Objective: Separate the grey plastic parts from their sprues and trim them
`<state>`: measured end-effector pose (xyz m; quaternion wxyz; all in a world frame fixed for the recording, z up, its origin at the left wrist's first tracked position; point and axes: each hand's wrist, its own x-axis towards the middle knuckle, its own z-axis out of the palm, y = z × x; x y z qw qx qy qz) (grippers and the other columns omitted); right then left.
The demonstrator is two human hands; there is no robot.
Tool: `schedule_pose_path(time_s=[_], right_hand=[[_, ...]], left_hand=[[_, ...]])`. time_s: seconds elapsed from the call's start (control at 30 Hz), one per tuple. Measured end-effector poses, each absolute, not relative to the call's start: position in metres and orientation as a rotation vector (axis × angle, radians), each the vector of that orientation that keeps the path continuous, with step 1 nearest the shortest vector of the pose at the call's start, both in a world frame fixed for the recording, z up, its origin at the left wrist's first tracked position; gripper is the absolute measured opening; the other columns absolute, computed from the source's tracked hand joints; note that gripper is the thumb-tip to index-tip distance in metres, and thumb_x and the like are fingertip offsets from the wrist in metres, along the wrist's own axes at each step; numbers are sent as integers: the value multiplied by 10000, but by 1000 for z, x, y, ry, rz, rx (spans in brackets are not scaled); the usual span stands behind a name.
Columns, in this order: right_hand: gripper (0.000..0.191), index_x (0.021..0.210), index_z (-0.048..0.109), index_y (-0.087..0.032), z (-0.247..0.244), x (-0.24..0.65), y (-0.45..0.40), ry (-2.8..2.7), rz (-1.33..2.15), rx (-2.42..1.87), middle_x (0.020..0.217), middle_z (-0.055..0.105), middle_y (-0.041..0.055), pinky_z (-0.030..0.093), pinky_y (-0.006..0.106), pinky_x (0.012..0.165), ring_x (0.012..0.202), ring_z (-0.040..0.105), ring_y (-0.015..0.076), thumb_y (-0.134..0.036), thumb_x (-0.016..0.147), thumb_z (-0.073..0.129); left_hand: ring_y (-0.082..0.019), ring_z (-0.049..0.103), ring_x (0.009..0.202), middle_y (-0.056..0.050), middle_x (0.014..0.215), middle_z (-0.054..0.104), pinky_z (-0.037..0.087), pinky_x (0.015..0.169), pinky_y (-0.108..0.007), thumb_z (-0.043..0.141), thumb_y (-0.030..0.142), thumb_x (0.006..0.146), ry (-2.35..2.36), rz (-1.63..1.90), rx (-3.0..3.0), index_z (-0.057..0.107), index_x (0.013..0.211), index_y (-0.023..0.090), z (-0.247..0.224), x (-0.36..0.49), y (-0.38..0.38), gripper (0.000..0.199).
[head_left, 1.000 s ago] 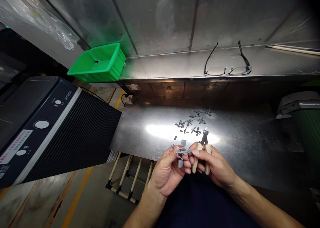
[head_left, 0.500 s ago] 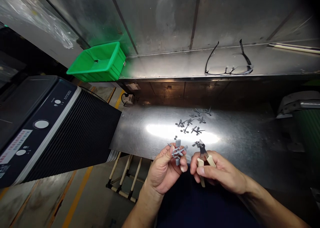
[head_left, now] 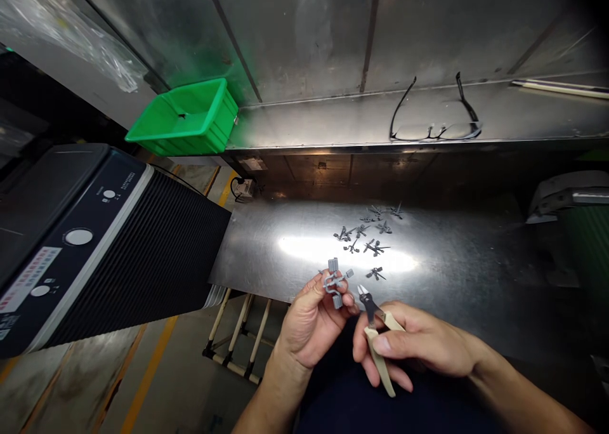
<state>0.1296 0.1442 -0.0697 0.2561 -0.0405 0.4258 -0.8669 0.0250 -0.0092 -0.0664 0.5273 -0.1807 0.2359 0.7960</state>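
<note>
Between the fingertips of my left hand (head_left: 311,323) is a grey plastic moulded piece (head_left: 334,283) with small ribbed blocks on thin branching arms. My right hand (head_left: 413,342) holds a pair of side cutters (head_left: 373,313) with cream handles; the jaws are parted and point up and left, close to the piece but apart from it. Just beyond the cutters, a small grey branched piece (head_left: 375,273) lies on the metal table (head_left: 266,256). Several more grey branched pieces (head_left: 361,231) are scattered farther back. My left fingers partly hide the held piece.
A green bin (head_left: 183,120) stands at the left end of the metal shelf (head_left: 309,123), with a small dark bit inside. Eyeglasses (head_left: 432,129) and pale sticks (head_left: 561,89) lie on that shelf. A black machine with dials (head_left: 143,250) is at the left.
The cutters have come down and left, toward my left hand, and their tips now tilt left. The held grey piece has turned slightly. A small bit beyond it is no longer visible.
</note>
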Motion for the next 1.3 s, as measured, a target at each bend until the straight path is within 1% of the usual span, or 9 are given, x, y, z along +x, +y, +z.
schedule_pose_path(time_s=[0.13, 0.2, 0.3, 0.43, 0.63, 0.87, 1.03, 1.3], right_hand=[[363, 1007, 644, -20, -70, 130, 143, 1061, -2365, -107, 828, 686, 166, 372, 146, 445, 480, 527, 56, -369, 976, 545], [360, 1026, 647, -20, -70, 129, 142, 1044, -2353, -133, 826, 691, 163, 326, 136, 402, 468, 533, 59, -359, 978, 536], [354, 1067, 643, -20, -69, 127, 142, 978, -2355, -179, 825, 697, 165, 256, 141, 341, 459, 563, 82, -337, 980, 509], [362, 1052, 655, -22, -71, 125, 143, 917, -2368, -212, 840, 702, 180, 211, 159, 285, 463, 599, 114, -324, 990, 464], [334, 1088, 662, -34, -71, 122, 145, 866, -2361, -211, 867, 707, 195, 225, 159, 299, 498, 624, 122, -270, 981, 452], [335, 1102, 659, -34, -72, 122, 146, 871, -2343, -200, 878, 707, 197, 223, 162, 295, 506, 629, 126, -262, 985, 445], [346, 1094, 660, -23, -74, 123, 146, 853, -2342, -182, 881, 704, 202, 214, 169, 287, 497, 625, 130, -266, 987, 439], [343, 1076, 653, -23, -71, 123, 147, 836, -2322, -151, 889, 707, 197, 208, 163, 291, 492, 609, 111, -288, 990, 454]], left_hand=[[-104, 629, 623, -28, 723, 667, 551, 649, -217, 848, 194, 693, 570, 1896, -442, 732, 889, 100, -64, 26, -9, 246], [-105, 636, 622, -32, 712, 672, 551, 641, -207, 865, 192, 671, 582, 1890, -463, 727, 861, 101, -64, 27, -9, 252], [-113, 644, 622, -34, 701, 678, 555, 613, -206, 864, 208, 676, 623, 1907, -485, 717, 832, 114, -66, 29, -8, 234], [-118, 646, 616, -24, 698, 679, 563, 584, -215, 840, 248, 716, 689, 1913, -467, 708, 802, 129, -69, 32, -8, 197], [-114, 651, 595, -14, 684, 680, 569, 553, -204, 848, 276, 709, 727, 1905, -479, 703, 795, 127, -69, 33, -10, 225], [-112, 642, 587, -12, 677, 677, 555, 549, -201, 865, 302, 686, 788, 1907, -476, 685, 801, 122, -69, 34, -9, 279], [-98, 632, 565, -14, 665, 672, 543, 566, -178, 875, 306, 673, 813, 1915, -450, 665, 798, 122, -70, 33, -8, 305], [-91, 605, 572, -12, 668, 648, 518, 559, -178, 829, 319, 736, 959, 1900, -344, 628, 816, 124, -66, 27, -11, 291]])
